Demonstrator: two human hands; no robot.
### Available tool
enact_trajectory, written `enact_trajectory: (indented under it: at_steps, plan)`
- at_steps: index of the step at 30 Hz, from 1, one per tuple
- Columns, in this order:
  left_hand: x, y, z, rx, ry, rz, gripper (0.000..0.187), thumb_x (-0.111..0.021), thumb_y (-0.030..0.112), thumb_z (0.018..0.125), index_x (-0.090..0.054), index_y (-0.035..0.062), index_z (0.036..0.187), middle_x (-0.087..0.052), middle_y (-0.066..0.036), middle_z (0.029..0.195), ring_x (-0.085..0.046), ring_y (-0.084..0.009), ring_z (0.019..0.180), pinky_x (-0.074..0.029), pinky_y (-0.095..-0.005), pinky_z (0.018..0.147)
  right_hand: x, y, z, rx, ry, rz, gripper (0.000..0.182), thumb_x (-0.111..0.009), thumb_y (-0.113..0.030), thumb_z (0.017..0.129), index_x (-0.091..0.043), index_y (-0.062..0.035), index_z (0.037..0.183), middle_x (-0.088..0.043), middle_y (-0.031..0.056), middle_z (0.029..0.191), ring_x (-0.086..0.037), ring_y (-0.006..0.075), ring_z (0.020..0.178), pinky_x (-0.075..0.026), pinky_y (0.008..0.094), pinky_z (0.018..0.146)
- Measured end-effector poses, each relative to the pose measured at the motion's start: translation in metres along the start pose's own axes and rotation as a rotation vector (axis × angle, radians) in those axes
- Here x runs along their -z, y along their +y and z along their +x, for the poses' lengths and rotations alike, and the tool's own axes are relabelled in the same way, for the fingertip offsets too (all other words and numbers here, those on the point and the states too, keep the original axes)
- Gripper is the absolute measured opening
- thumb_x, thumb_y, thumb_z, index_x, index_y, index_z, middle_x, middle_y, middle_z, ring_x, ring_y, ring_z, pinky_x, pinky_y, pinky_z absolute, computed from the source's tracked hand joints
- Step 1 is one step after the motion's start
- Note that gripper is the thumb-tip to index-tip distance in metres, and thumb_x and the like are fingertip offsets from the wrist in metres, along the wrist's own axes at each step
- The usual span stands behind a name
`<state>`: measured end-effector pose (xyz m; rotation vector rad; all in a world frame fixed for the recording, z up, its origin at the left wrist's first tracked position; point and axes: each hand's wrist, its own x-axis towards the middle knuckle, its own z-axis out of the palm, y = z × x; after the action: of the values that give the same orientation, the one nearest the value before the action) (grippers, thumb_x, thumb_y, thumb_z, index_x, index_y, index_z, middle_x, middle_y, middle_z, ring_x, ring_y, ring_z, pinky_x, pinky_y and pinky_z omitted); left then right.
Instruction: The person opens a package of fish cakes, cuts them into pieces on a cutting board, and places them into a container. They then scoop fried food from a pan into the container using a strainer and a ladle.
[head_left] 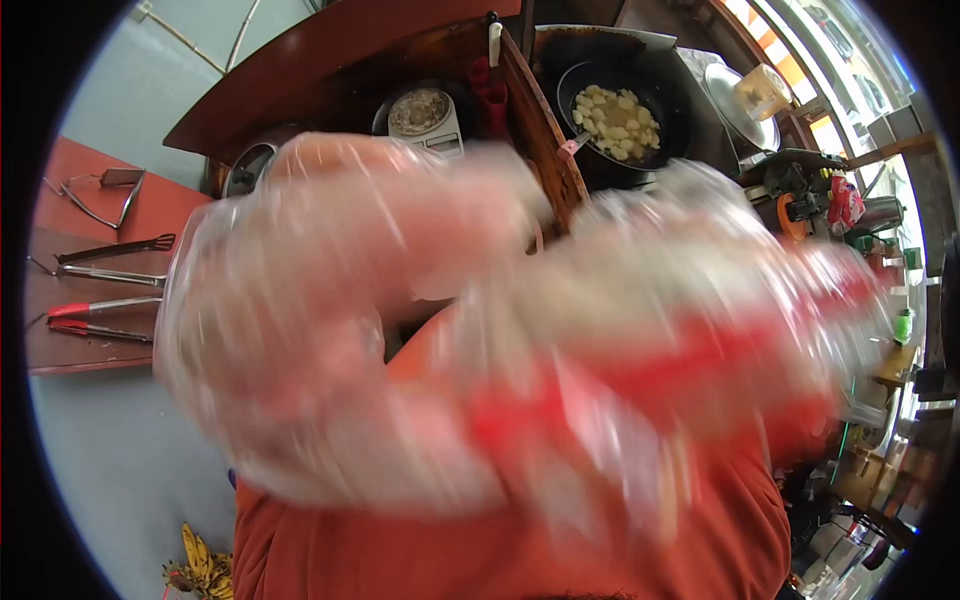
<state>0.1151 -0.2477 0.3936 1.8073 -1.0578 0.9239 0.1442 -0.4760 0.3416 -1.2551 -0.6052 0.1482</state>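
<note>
Close to the camera, large clear plastic bags with red print and pinkish contents fill the middle of the view, strongly smeared by motion. A skin-coloured shape at the left, likely my left hand, lies against or behind the plastic. On the right, a paler blurred shape under the plastic may be my right hand; its outline is lost. The fingers of both hands are too smeared to read. Behind the plastic shows the wearer's orange-red shirt.
Ahead, a dark pan holds pale chunks in liquid. A kitchen scale stands left of a wooden divider. Tongs lie on the red surface at left; bananas are at lower left.
</note>
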Motion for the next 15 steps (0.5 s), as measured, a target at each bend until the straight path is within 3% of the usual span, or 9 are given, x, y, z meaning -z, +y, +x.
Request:
enact_trajectory:
  at_steps: [3, 4, 6, 7, 9, 10, 15]
  plan:
    - [0.001, 0.000, -0.002, 0.478, 0.145, 0.044, 0.049, -0.071, 0.040, 0.081, -0.069, 0.0040, 0.114, -0.060, -0.026, 0.127, -0.062, -0.0369, 0.109, -0.051, -0.0435, 0.091, 0.000, 0.018, 0.009, 0.043, 0.016, -0.013, 0.042, -0.075, 0.002, 0.080, -0.058, 0.0053, 0.118, -0.068, 0.0112, 0.110, -0.066, 0.0140, 0.098, -0.056, 0.0300, 0.082]
    - [0.001, -0.005, -0.002, 0.469, 0.147, 0.047, 0.049, -0.071, 0.040, 0.081, -0.069, 0.0040, 0.114, -0.060, -0.026, 0.127, -0.062, -0.0369, 0.109, -0.051, -0.0435, 0.091, -0.007, 0.019, 0.012, -0.105, 0.097, 0.141, 0.044, -0.073, 0.003, 0.082, -0.056, 0.0036, 0.122, -0.066, 0.0097, 0.113, -0.064, 0.0133, 0.101, -0.054, 0.0308, 0.087]
    - [-0.002, -0.018, -0.002, 0.116, -0.228, 0.373, 0.049, -0.083, 0.028, 0.070, -0.071, 0.0045, 0.111, -0.060, -0.023, 0.129, -0.059, -0.0375, 0.114, -0.047, -0.0451, 0.097, -0.005, 0.040, 0.015, -0.109, 0.125, 0.187, 0.044, -0.072, 0.003, 0.082, -0.054, 0.0029, 0.123, -0.066, 0.0093, 0.113, -0.063, 0.0133, 0.102, -0.054, 0.0314, 0.088]
    - [-0.007, -0.021, -0.003, 0.111, -0.226, 0.376, 0.049, -0.083, 0.028, 0.070, -0.071, 0.0045, 0.111, -0.060, -0.023, 0.129, -0.059, -0.0375, 0.114, -0.047, -0.0451, 0.097, -0.003, 0.050, 0.015, -0.124, 0.152, 0.236, 0.045, -0.071, 0.004, 0.083, -0.053, 0.0022, 0.124, -0.066, 0.0089, 0.113, -0.063, 0.0134, 0.103, -0.053, 0.0320, 0.090]
    - [-0.018, -0.025, -0.007, 0.291, -0.269, 0.560, 0.048, -0.087, 0.019, 0.064, -0.072, 0.0055, 0.108, -0.061, -0.020, 0.130, -0.058, -0.0380, 0.115, -0.047, -0.0454, 0.097, -0.003, 0.059, 0.014, -0.123, 0.154, 0.204, 0.045, -0.071, 0.004, 0.084, -0.052, 0.0019, 0.125, -0.065, 0.0087, 0.114, -0.063, 0.0133, 0.103, -0.053, 0.0319, 0.090]
    - [-0.020, -0.030, -0.012, 0.285, -0.266, 0.565, 0.048, -0.087, 0.019, 0.064, -0.072, 0.0055, 0.108, -0.061, -0.020, 0.130, -0.058, -0.0380, 0.115, -0.047, -0.0454, 0.097, -0.003, 0.062, 0.014, -0.126, 0.162, 0.174, 0.044, -0.070, 0.004, 0.084, -0.052, 0.0015, 0.125, -0.065, 0.0085, 0.114, -0.063, 0.0132, 0.103, -0.053, 0.0318, 0.090]
    - [-0.030, -0.048, -0.028, 0.444, -0.198, 0.481, 0.044, -0.084, 0.032, 0.067, -0.073, 0.0083, 0.103, -0.061, -0.022, 0.127, -0.057, -0.0398, 0.116, -0.045, -0.0488, 0.097, -0.004, 0.073, 0.015, -0.091, 0.161, 0.170, 0.043, -0.069, 0.005, 0.086, -0.052, 0.0020, 0.125, -0.066, 0.0080, 0.111, -0.065, 0.0120, 0.094, -0.055, 0.0286, 0.081]
